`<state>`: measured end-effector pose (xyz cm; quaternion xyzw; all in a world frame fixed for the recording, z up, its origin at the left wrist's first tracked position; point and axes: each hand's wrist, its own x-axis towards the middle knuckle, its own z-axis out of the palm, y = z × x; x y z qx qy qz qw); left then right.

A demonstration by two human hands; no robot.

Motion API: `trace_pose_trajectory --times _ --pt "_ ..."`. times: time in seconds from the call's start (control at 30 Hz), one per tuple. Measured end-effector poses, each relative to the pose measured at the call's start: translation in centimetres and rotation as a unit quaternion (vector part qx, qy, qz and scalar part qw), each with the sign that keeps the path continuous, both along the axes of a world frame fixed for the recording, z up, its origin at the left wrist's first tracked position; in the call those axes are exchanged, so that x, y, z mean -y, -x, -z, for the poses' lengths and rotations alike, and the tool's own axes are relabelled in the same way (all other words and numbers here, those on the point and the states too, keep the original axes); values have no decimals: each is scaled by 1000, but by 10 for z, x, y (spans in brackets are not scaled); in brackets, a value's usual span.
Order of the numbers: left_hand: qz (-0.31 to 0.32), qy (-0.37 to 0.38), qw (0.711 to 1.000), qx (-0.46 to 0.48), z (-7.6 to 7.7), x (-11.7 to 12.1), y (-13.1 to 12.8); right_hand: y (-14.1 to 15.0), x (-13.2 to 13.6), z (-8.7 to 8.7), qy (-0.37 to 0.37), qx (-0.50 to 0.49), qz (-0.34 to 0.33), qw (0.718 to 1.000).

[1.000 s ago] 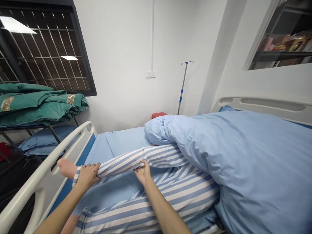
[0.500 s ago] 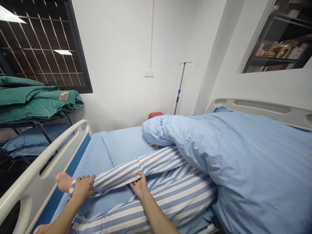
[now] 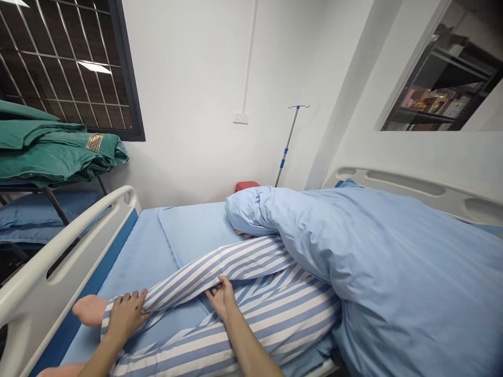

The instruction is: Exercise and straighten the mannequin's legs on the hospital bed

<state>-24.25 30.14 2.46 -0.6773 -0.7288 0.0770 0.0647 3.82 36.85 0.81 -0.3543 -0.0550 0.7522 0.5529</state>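
Observation:
A person lies on a hospital bed in blue-and-white striped pyjama trousers, the upper body hidden under a light blue duvet. My left hand is wrapped round the far leg at the ankle, just behind the bare foot. Under the same striped leg, near the knee, my right hand grips from below with its fingers curled. That leg is held a little off the light blue sheet.
A white footboard rail runs along the left. Folded green blankets lie on a rack beyond it. An IV pole stands at the far wall. The white side rail rises at the right behind the duvet.
Both my hands and the held leg have come lower and closer to the sheet, and the foot has shifted left toward the footboard. The view has tilted slightly.

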Motion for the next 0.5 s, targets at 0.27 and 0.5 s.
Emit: trace_pose_trajectory --times 0.27,0.5 --pt "27 -15 999 -33 15 -4 14 4 2 5 87 2 -36 996" --pt "33 -25 999 -26 19 -3 12 8 4 8 66 114 -27 991"
